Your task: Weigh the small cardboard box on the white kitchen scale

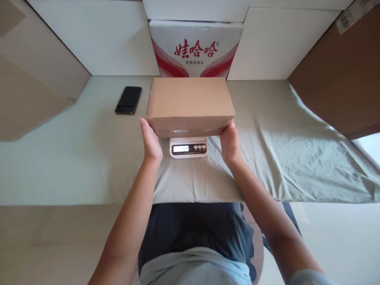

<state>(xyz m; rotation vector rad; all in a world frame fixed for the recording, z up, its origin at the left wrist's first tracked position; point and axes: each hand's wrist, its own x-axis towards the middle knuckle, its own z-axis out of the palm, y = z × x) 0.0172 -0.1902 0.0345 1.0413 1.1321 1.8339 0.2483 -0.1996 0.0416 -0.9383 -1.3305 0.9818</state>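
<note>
A closed brown cardboard box (191,97) sits over a small white digital scale (189,153), hiding most of the scale's top. The lit display shows digits that look like 54. My left hand (151,139) grips the box at its near left corner, thumb along the side. On the opposite near corner, my right hand (230,142) holds the box in the same way. The fingers of both hands are partly hidden beneath and behind the box. Clear tape crosses the box's front face.
A black phone (128,100) lies on the pale green cloth (118,166) to the left. Behind the box stands a white and red carton (197,47) with Chinese lettering. Large cardboard pieces flank the table at left (32,83) and right (341,75).
</note>
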